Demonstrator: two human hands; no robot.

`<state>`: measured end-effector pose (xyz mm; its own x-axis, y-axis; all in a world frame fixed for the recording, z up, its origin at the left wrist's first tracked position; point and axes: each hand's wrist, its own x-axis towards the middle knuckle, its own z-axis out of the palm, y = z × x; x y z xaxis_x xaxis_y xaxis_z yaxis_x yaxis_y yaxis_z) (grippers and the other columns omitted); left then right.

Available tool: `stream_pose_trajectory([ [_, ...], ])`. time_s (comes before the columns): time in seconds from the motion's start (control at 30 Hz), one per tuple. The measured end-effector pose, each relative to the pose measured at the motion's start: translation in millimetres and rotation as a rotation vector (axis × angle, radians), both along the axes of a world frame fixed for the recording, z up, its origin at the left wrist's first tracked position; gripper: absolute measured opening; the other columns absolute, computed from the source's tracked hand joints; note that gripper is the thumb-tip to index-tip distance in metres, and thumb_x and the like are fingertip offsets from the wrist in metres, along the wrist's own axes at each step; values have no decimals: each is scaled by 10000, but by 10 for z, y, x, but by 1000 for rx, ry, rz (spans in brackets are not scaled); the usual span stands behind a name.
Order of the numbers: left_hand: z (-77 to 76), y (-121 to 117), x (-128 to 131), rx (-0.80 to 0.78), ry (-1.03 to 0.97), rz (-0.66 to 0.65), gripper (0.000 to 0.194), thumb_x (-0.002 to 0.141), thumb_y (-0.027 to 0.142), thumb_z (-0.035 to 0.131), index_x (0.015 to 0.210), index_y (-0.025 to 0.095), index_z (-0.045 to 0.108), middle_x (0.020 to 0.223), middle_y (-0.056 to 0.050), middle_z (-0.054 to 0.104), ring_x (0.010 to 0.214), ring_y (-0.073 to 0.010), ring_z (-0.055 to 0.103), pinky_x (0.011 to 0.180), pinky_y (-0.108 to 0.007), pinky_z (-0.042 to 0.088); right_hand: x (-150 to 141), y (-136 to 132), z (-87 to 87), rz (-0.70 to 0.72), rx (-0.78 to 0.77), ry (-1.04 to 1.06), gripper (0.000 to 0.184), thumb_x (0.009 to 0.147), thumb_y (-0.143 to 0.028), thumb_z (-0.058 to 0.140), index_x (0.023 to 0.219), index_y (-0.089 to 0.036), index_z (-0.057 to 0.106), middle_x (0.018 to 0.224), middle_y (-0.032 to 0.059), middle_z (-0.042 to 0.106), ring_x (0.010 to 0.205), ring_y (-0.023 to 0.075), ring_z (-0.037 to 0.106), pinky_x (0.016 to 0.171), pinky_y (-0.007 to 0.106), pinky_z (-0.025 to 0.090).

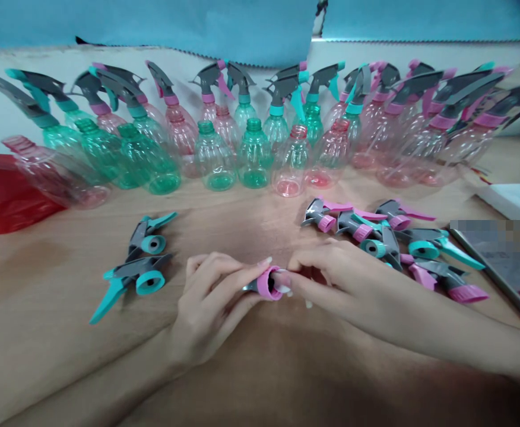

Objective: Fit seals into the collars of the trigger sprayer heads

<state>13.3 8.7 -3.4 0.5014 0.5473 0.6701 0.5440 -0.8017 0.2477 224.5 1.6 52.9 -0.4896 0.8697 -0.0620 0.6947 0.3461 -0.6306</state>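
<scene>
My left hand is closed round a trigger spray head with a pink collar, its open end facing right. Most of the grey body is hidden by my fingers. At the collar's mouth, the thumb and fingers of my right hand are pinched together, the tips reaching the opening. Whatever they pinch is too small and blurred to name. Two teal-collared spray heads lie left of my left hand. Several pink and teal spray heads lie just beyond and beside my right hand.
Open-necked clear bottles in green and pink stand across the table; behind them are bottles with spray heads fitted. A red bag lies at left. A phone-like device and a white box lie at right.
</scene>
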Motion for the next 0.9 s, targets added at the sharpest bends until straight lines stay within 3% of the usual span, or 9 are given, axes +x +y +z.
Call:
stream_pose_trajectory([
  [0.2,10,16,1,4,-9,-10,240,906,221,555,1144,189,569,832,-8,576,723,-137,516,692,-311,363,29,3,52,54,0,-12,406,957,-368,352,610,-185,457,558,-51,489,536,84,431,537,262,303],
  [0.4,3,6,-9,-29,-5,43,242,897,246,572,1138,225,569,833,-7,591,726,-143,534,702,-315,380,72,-13,109,36,83,9,314,943,-299,405,745,-197,626,647,-23,616,590,101,524,580,264,358],
  [0.63,10,17,-18,-39,-21,18,226,908,258,549,1125,201,568,857,-18,597,743,-146,548,700,-312,401,142,28,116,100,-9,87,330,938,-272,400,688,-220,608,838,-16,688,763,116,601,675,241,415],
  [0.9,-10,12,-4,-68,-39,-29,256,911,317,532,1140,208,561,848,-27,584,751,-155,547,696,-320,448,44,32,57,110,-85,79,280,937,-324,424,751,-206,597,677,-38,610,605,93,508,557,237,336],
])
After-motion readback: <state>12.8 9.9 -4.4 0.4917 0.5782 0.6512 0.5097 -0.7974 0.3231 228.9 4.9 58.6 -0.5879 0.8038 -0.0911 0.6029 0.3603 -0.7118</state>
